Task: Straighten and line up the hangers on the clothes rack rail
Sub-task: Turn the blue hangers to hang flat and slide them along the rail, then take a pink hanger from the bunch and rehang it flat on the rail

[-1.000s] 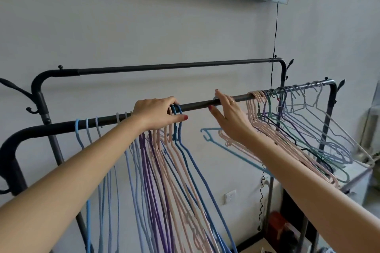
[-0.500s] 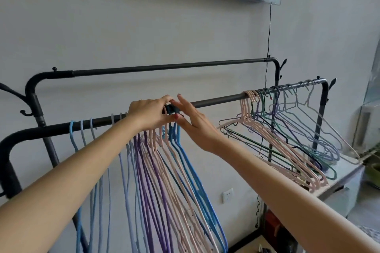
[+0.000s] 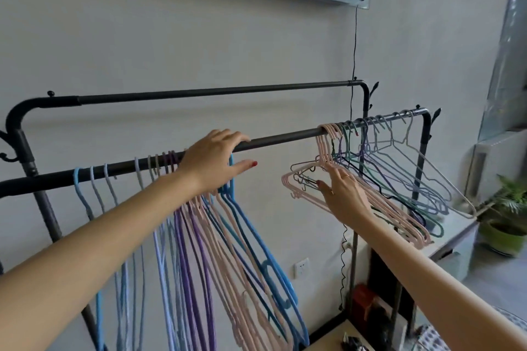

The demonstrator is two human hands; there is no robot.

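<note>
Head view, sole entry.

Item: thin plastic-coated wire hangers, hung by their hooks on the dark metal front rail (image 3: 285, 138) of my clothes rack. I judge them light, springy, slick on the rail and quick to tangle, so best taken at the hook or neck, not the long lower bar.

Lot one: the blue, pink and purple hanger bunch (image 3: 216, 236) under my left hand, packed close and hanging fairly even. Three pale blue hangers (image 3: 94, 194) sit spaced apart further out beyond that hand's wrist.

Lot two: the pink, green and lilac hanger cluster (image 3: 399, 179) beyond my right hand, hooks crowded, bodies splayed and swung off line; still to be straightened, by my reckoning.

Left hand (image 3: 212, 161): arm extended, palm down, draped over the rail atop the hooks of lot one, fingers loosely spread, thumb pointing along the rail toward my right hand; resting, not clenched.

Right hand (image 3: 343, 196): arm extended below the rail, fingers loosely open and reaching into the near pink hangers of lot two. Whether it grips one I cannot tell.
</note>
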